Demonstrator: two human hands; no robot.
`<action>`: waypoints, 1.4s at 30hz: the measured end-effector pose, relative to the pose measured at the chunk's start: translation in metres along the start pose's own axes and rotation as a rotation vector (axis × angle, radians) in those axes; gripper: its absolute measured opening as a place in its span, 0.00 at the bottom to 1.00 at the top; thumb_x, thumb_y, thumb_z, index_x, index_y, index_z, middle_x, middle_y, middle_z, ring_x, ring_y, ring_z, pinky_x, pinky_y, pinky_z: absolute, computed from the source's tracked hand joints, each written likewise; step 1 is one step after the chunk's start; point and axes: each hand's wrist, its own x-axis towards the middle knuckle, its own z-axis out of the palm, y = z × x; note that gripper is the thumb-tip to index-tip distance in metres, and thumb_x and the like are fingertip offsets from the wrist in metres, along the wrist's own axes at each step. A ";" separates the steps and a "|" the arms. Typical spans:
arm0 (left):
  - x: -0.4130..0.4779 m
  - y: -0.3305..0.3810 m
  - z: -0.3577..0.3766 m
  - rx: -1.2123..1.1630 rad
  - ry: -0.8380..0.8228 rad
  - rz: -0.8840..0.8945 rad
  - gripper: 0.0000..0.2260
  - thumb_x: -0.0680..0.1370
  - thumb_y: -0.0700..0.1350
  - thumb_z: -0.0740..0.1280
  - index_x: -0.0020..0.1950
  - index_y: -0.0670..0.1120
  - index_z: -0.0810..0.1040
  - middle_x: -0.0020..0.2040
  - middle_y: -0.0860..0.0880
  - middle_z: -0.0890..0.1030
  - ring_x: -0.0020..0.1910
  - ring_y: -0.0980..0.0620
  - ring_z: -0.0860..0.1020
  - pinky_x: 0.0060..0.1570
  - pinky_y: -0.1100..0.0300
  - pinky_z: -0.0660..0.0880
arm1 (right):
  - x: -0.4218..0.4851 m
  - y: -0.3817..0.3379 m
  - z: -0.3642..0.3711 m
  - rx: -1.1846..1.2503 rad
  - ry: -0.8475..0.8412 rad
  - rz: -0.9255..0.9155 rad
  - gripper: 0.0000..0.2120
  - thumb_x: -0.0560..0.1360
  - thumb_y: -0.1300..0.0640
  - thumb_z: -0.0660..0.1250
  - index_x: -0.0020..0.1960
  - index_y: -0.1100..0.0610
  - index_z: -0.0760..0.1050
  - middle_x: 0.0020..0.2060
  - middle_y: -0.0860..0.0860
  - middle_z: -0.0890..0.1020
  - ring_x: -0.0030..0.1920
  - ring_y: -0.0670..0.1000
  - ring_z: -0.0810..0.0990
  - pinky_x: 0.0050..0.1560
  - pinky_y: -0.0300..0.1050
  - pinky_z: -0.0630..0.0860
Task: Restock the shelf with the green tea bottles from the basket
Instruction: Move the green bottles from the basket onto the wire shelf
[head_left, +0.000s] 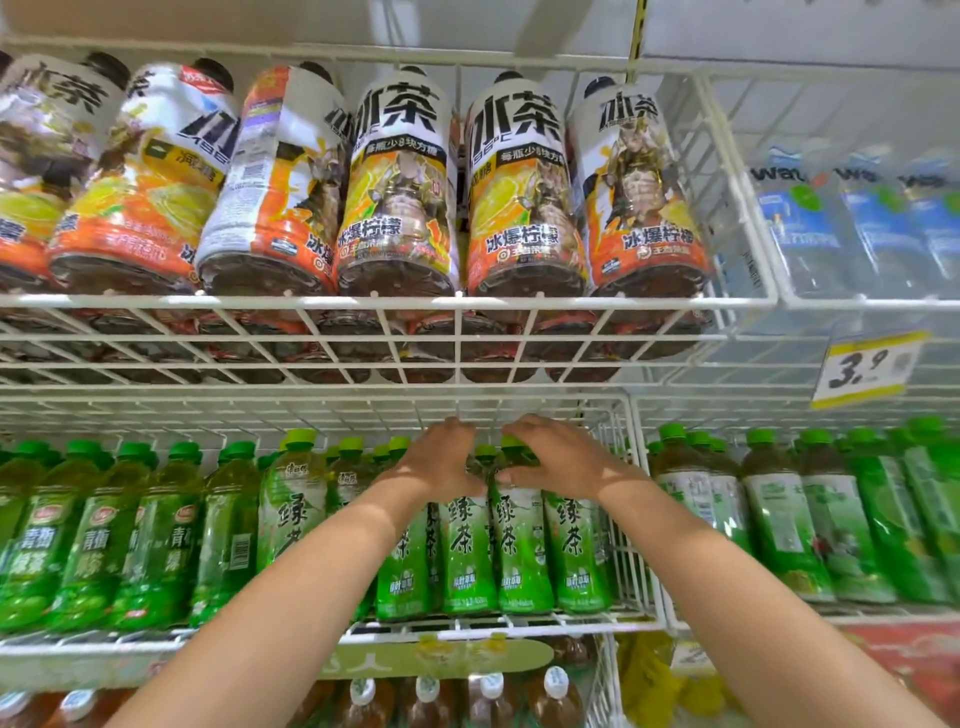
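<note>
Both my hands up on the white wire shelf (519, 621): left hand (441, 462) and right hand (558, 457) clasp one green-capped green tea bottle's (519, 545) neck; push crooked and neighbours topple

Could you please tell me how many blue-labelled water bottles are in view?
3, side by side in the upper-right wire shelf: left water bottle, middle one, right one at the picture's edge. Others may be hidden behind.

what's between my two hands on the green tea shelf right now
In the head view, the neck and green cap of one green tea bottle sit between the left hand and right hand; both hands touch it.
</note>
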 end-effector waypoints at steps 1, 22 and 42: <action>0.001 0.002 -0.002 -0.001 -0.012 0.015 0.29 0.72 0.56 0.76 0.67 0.44 0.74 0.63 0.45 0.75 0.64 0.42 0.74 0.60 0.50 0.75 | -0.003 0.002 -0.004 0.028 0.018 -0.004 0.31 0.78 0.37 0.66 0.75 0.51 0.68 0.67 0.50 0.74 0.64 0.52 0.75 0.62 0.51 0.75; 0.031 0.051 0.020 -0.058 0.003 0.008 0.32 0.68 0.58 0.79 0.65 0.43 0.74 0.62 0.45 0.74 0.58 0.46 0.75 0.56 0.49 0.76 | -0.021 0.036 0.003 0.043 0.027 0.158 0.30 0.77 0.45 0.72 0.73 0.60 0.71 0.66 0.59 0.76 0.67 0.59 0.74 0.66 0.55 0.72; 0.011 0.053 0.004 -0.016 -0.054 0.061 0.21 0.77 0.62 0.67 0.52 0.44 0.73 0.54 0.44 0.74 0.54 0.42 0.76 0.49 0.50 0.75 | -0.029 0.006 -0.016 -0.106 -0.086 0.237 0.26 0.82 0.47 0.63 0.75 0.59 0.66 0.70 0.57 0.71 0.69 0.59 0.72 0.66 0.55 0.73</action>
